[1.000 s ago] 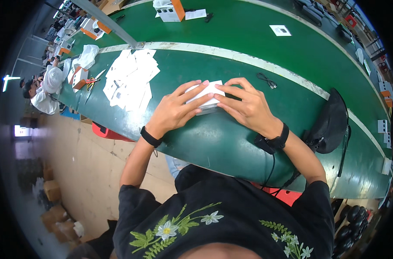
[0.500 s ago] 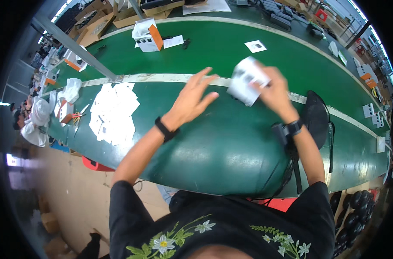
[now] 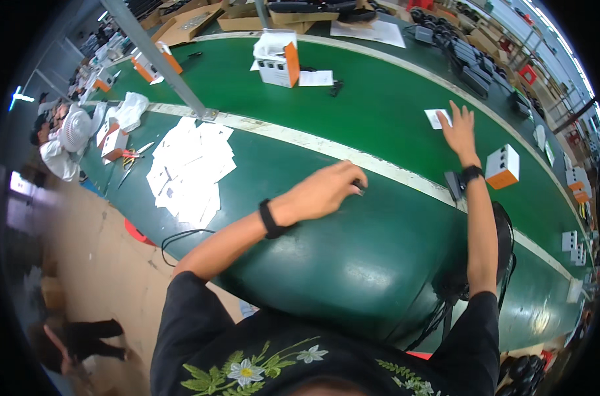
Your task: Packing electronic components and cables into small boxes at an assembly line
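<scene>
My left hand [image 3: 329,189] is over the near green table, its fingers curled round a small dark object [image 3: 358,184] mostly hidden by them. My right hand [image 3: 460,132] is stretched out over the far green belt with its fingers spread, holding nothing. Its thumb side is at a small white card [image 3: 437,119] lying on the belt; I cannot tell whether they touch. To the right of my right wrist, a white and orange box [image 3: 504,165] rests on the belt.
A heap of white leaflets [image 3: 191,168] covers the table's left part, with scissors [image 3: 131,155] beyond it. An opened white and orange box [image 3: 279,63] stands on the belt near a grey post [image 3: 158,59]. A black mesh bag [image 3: 501,244] lies by my right forearm.
The box my right hand held is on the belt, let go, and that hand has moved out to the far right. My left hand has moved right and closed on the small dark object.
</scene>
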Available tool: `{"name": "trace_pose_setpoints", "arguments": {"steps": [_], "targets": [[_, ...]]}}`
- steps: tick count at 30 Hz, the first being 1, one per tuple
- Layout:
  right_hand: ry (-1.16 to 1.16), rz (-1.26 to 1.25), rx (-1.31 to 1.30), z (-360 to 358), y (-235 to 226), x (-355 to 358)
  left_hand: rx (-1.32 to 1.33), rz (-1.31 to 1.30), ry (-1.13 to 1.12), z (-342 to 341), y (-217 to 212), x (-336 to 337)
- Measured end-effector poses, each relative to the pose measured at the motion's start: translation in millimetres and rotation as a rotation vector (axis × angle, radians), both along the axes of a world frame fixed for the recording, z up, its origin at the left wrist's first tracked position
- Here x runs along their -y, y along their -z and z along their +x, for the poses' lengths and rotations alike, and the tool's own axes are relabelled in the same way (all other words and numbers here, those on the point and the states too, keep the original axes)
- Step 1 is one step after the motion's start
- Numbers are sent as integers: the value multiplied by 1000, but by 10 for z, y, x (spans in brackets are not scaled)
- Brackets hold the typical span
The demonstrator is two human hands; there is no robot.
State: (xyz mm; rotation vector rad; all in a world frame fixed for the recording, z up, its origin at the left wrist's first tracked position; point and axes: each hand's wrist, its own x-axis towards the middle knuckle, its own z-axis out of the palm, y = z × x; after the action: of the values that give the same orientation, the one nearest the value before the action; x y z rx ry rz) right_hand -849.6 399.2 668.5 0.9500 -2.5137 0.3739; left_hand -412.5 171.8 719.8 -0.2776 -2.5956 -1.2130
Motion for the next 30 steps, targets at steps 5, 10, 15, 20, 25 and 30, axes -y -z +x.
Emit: {"name": "trace_pose_setpoints", "arguments": {"steps": [5,10,15,20,25,30], "targets": [[263,78,216,443,521,1202,256,199,-430,1308,-650,471],[-88,106,-2,549,568,1301,242,367,-842,2797,-654,453],[-426,-11,87,2009,-351,1856,58,511,-1101,3361,-462,319],[-1164,-340,181,4058,-598,3207,-105,531,-1086,3233,-413,490],[-1196,-185,115,4395,-161,3602,-46,435,-990,2594,-556,834],[-1020,-426,1531,4029,-1168,2116,-61,286,-846,1687,-608,1141]]}}
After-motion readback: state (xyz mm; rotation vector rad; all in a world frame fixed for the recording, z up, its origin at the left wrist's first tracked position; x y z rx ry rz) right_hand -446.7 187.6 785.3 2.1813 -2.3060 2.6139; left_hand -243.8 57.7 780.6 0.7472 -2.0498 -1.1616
